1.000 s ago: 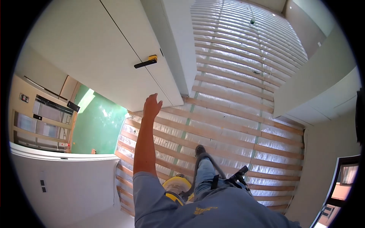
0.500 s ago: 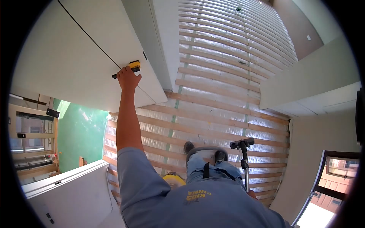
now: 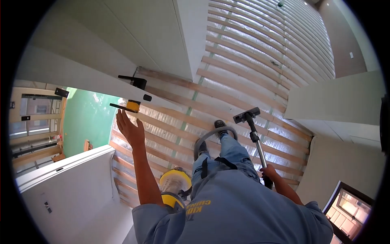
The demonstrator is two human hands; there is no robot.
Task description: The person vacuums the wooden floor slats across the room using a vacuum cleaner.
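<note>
My left hand [image 3: 132, 129] is open, fingers stretched out and thumb apart, just below a black door handle [image 3: 124, 107] with a yellow patch beside it. Whether the fingertips touch the handle I cannot tell. The door [image 3: 93, 77] is seen nearly edge-on, with a second black handle [image 3: 139, 82] on its other face. My right hand [image 3: 268, 172] is wrapped round the grip of a vacuum cleaner wand [image 3: 258, 143]. At the wand's end, the dark floor head [image 3: 246, 115] points away from me. A grey hose [image 3: 215, 131] loops across my legs.
Wooden battens [image 3: 243, 93] over silvery foil cover the floor. A yellow and grey vacuum canister [image 3: 174, 181] stands beside my left leg. Near the left is a white panel or door [image 3: 69, 166], with green floor [image 3: 87, 126] beyond. A white cabinet-like block [image 3: 329, 97] juts out at right.
The door has swung and now shows its edge. My left hand has come off the handle and opened. The wand has shifted left and forward, and my right hand is now more visible.
</note>
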